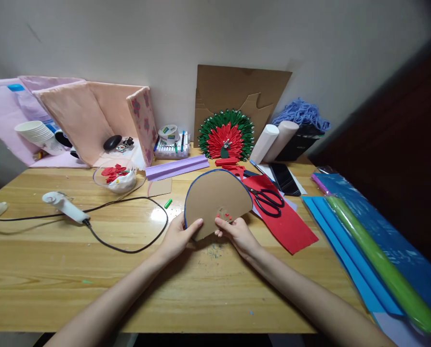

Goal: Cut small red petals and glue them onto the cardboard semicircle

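Observation:
A fan-shaped piece of cardboard (215,195) with a blue-edged curved rim is held up over the table. My left hand (179,235) grips its lower left side, thumb on the face and fingers hidden behind. At the lower right edge, my right hand (237,233) pinches the cardboard near a few small red bits on its surface. Black-handled scissors (268,201) lie on red crepe paper (286,231) just right of the cardboard. Behind stands a finished-looking red and green peacock fan (227,137) against a larger brown cardboard sheet (237,91).
A white glue gun (67,207) with a looping black cable lies at left. Near it are a clear bowl (99,179) of red scraps and a green marker cap (168,203). Folded purple paper (177,166), a marker box (172,149), a phone (284,179) and blue and green rolls (378,260) surround the workspace.

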